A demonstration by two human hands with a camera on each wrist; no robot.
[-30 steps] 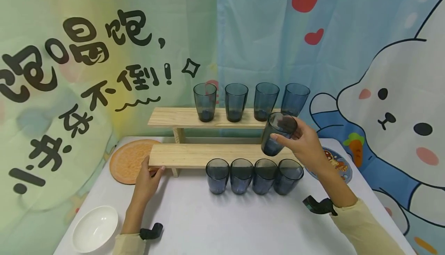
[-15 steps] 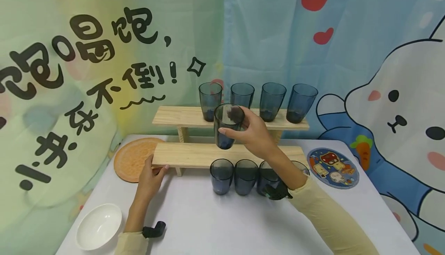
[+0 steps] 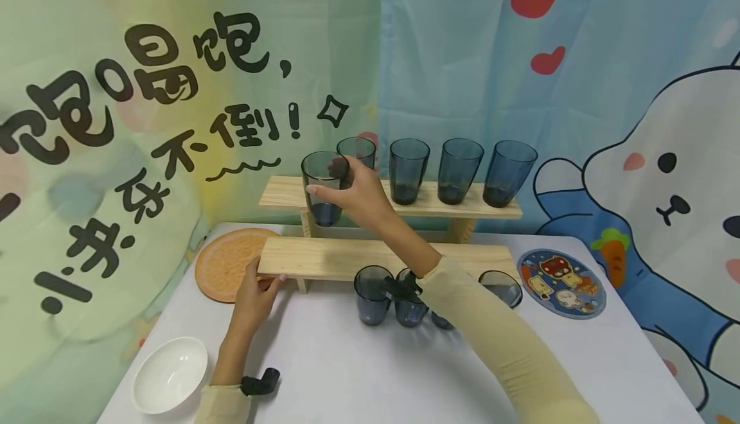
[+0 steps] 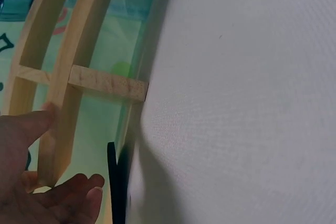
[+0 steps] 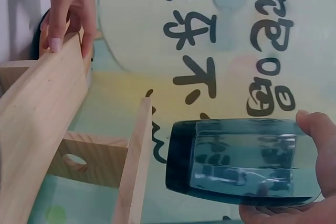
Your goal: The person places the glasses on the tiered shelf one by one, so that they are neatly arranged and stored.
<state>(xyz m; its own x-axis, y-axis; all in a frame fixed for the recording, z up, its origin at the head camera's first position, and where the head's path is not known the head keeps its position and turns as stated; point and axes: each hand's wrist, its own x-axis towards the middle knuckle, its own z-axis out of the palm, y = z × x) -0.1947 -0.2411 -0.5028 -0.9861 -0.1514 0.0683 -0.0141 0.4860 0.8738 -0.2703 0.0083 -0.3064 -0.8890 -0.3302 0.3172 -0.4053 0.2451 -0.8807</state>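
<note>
My right hand (image 3: 367, 196) grips a smoky blue drinking glass (image 3: 324, 211), upright just in front of the upper board's left part. In the right wrist view, thumb and fingers lie around the glass (image 5: 244, 161) near its rim. The two-tier wooden shelf (image 3: 324, 257) carries several matching glasses (image 3: 409, 170) in a row on its upper board. At the lower board's left end my left hand (image 3: 254, 299) holds the wood, thumb at the front edge. The left wrist view shows its fingers around the end of the shelf (image 4: 65, 103).
More glasses (image 3: 372, 295) stand in front of the lower board, partly hidden by my right sleeve. A white bowl (image 3: 170, 376) is at front left. An orange round mat (image 3: 228, 266) lies left of the shelf, a blue patterned mat (image 3: 561, 282) right.
My right hand has carried the glass leftward and up, from the shelf's right side to the upper board's left part. The left hand stays on the lower board's end.
</note>
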